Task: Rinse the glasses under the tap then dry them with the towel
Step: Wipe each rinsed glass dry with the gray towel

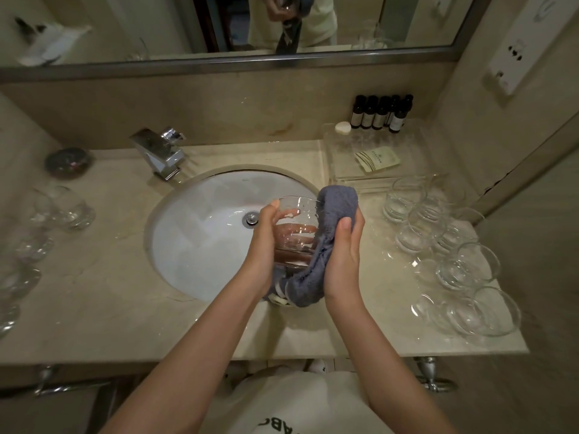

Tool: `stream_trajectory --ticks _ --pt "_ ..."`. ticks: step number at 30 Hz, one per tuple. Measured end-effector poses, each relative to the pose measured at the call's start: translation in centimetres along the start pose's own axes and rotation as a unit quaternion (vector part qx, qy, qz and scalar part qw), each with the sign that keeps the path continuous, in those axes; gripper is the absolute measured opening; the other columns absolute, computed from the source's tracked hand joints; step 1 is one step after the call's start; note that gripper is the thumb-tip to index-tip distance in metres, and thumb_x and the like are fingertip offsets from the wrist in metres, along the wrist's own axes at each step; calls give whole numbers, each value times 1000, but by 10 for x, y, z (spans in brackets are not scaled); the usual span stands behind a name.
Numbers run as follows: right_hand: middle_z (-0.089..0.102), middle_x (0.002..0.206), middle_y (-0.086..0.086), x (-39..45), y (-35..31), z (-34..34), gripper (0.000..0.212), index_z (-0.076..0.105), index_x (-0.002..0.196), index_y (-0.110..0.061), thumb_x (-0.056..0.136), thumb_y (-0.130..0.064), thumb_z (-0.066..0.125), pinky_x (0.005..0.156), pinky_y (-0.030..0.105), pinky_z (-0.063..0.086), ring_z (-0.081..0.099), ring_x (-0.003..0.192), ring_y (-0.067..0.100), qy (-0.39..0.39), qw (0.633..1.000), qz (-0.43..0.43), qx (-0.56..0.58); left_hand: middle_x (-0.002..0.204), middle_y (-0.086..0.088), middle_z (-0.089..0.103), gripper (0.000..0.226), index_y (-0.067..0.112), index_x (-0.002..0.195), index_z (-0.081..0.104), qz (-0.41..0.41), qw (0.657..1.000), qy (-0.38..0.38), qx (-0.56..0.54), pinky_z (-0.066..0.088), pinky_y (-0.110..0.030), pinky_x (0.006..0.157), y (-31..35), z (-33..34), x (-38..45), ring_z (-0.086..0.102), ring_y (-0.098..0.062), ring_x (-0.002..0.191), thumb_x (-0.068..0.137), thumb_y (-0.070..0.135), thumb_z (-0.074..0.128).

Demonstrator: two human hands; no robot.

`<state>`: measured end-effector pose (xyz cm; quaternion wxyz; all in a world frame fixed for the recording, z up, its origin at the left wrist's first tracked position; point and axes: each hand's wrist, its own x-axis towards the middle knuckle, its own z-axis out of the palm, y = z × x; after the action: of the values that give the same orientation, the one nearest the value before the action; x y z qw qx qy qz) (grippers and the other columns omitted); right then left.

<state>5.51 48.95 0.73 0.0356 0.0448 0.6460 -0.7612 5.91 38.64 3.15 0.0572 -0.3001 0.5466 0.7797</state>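
The glass [296, 230] is held above the right edge of the white sink [200, 245], a little right of the middle of the view. Its long axis is tilted: the open mouth points away from the person toward about 12 o'clock and slightly up, and the thick base is toward 6 o'clock, near the wrists.

The left hand [266, 242] grips the glass from its 9 o'clock side. The thumb lies near the rim, and the other fingers are curled round the far wall, where they show through the glass.

The right hand [343, 255] holds the grey towel [332, 220] and presses it against the 3 o'clock side of the glass. The thumb lies straight along the cloth and the fingers are curled behind it. The towel folds over the rim at about 1 o'clock, and its lower end hangs down under the base at 6 o'clock.

The tap [159, 151] stands on the counter [109, 292] at 10 o'clock from the sink; no water is seen running from it.

At 3 o'clock from the hands, a group of clear glasses [448, 252] stands on the counter, close together. At 9 o'clock, on the far left of the counter, more glasses [62, 208] stand, but they are blurred.

At 1 o'clock there is a clear tray [376, 151] and a row of small dark bottles [380, 112] against the wall.
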Motion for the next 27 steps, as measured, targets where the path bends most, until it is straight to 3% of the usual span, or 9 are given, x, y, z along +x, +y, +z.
stream_trajectory --ticks 3,6,8,12,14,16,18,22,27 --pt "45 120 -25 -1 4 -3 43 26 147 -27 105 -30 28 78 -3 36 45 95 -31 8 1000 -2 -15 83 -2 70 53 23 94 70 37 989 41 138 54 -36 78 -1 0 6 65 -24 76 99 58 31" --pt "47 125 -21 -2 5 -6 42 27 146 -28 104 -30 29 81 -3 36 48 103 -21 14 1000 5 -13 92 2 62 43 25 104 62 116 966 71 221 45 -22 67 -3 -2 1 57 -7 64 95 61 40" --pt "46 122 -26 -1 5 -6 43 26 148 -26 105 -30 28 81 -4 35 46 99 -26 15 1000 2 -19 96 2 62 48 27 107 54 172 953 77 237 42 -17 60 1 -2 -4 57 0 58 83 69 52" --pt "45 144 -6 0 4 -5 45 25 149 -27 105 -33 27 104 17 36 47 125 2 34 999 -5 -20 98 10 59 63 29 95 53 229 921 84 302 51 -29 75 10 1 -6 60 -14 89 56 78 61" --pt "48 140 -8 0 1 -5 46 24 149 -27 104 -33 28 101 16 39 49 121 -2 31 999 -9 -23 103 11 56 78 27 100 53 218 913 72 338 49 -31 81 10 4 -7 58 -13 94 43 80 61" --pt "51 123 -22 0 0 -5 44 25 148 -27 105 -31 29 86 5 40 51 103 -20 21 999 -18 -30 107 12 56 87 26 106 54 188 930 59 311 53 -34 85 8 4 -6 60 -13 99 37 76 67" --pt "50 116 -26 1 1 -4 42 27 147 -26 105 -29 29 80 0 39 50 95 -26 17 999 -24 -31 108 9 61 85 25 107 58 166 949 47 262 55 -33 84 6 1 -5 63 -14 100 36 68 74" --pt "54 125 -10 4 2 -4 41 31 146 -23 106 -30 25 82 5 43 53 105 -13 20 1000 -9 6 97 1 68 64 18 113 66 148 979 1 140 56 -24 69 6 -1 -7 72 -25 87 55 40 82" --pt "53 135 -1 6 2 -5 36 35 140 -31 106 -32 24 100 28 44 53 122 11 36 999 11 32 101 -9 72 65 12 117 56 152 982 -5 112 57 -27 71 4 3 -9 74 -19 81 62 41 77"
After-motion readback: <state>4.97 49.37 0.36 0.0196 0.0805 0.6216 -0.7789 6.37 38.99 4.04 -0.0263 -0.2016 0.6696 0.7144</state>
